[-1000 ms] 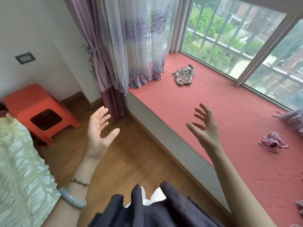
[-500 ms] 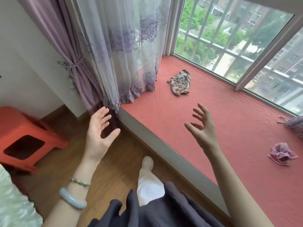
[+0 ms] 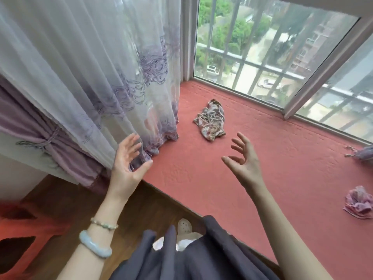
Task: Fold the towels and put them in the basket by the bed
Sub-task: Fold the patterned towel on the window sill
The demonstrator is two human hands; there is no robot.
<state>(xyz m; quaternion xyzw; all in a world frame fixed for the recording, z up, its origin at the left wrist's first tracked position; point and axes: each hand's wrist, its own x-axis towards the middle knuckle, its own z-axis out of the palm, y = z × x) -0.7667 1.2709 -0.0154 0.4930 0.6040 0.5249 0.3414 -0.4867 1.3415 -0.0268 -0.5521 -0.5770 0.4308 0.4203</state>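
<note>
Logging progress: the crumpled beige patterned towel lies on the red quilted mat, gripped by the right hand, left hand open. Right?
Not gripped: the head view shows the right hand open and empty, apart from the crumpled beige patterned towel, which lies on the red quilted mat. The left hand is open.

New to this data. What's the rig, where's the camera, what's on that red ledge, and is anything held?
There is no robot here. These are a person's two bare hands, filmed by one wide-angle camera worn on the head, looking forward and down. The left hand and right hand are both raised, open and holding nothing. On the red window seat lie two crumpled towels, neither folded yet: a patterned towel near the sheer curtain, and a pink towel at the right edge. The basket is not in view.
</note>
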